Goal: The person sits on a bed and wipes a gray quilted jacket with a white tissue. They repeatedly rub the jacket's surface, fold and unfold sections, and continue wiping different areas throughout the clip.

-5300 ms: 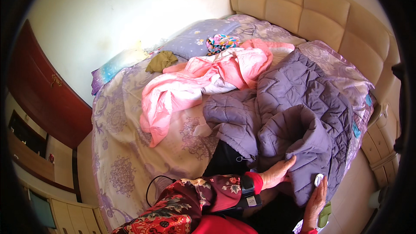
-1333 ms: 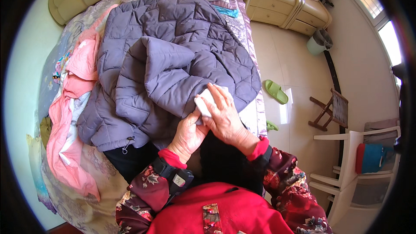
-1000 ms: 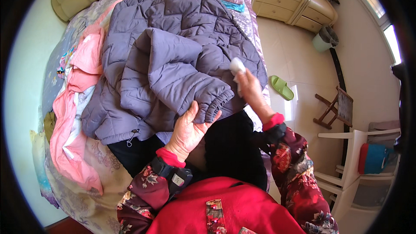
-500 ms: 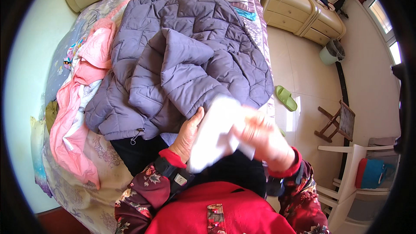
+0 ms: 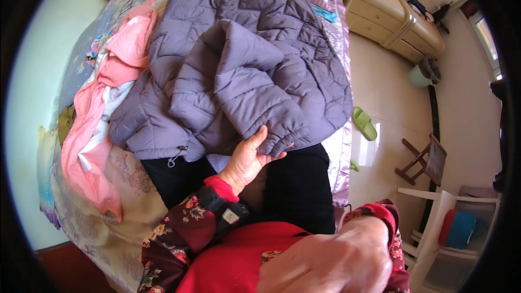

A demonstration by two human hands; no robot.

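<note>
A grey-purple padded jacket (image 5: 190, 97) lies spread over the bed, its near edge reaching my black trouser legs (image 5: 301, 184). My left hand (image 5: 247, 160) is closed around the cuff (image 5: 279, 140) of one sleeve, thumb on top and fingers underneath. Close to my chest, at the lower edge, my right hand (image 5: 334, 260) shows only its back. Its fingers are hidden, so whether it holds anything does not show. No white cloth is visible now.
A pink and white garment (image 5: 92, 146) lies left of the jacket on the patterned bedspread (image 5: 135, 184). Right of the bed are green slippers (image 5: 364, 123), a folding stool (image 5: 426, 160), a white rack (image 5: 434, 217), a bin (image 5: 424, 74) and cream drawers (image 5: 380, 16).
My right hand has drawn back from the sleeve end toward my chest, and the white cloth has gone from view. My left hand now grips the bared cuff. The view has shifted slightly.
</note>
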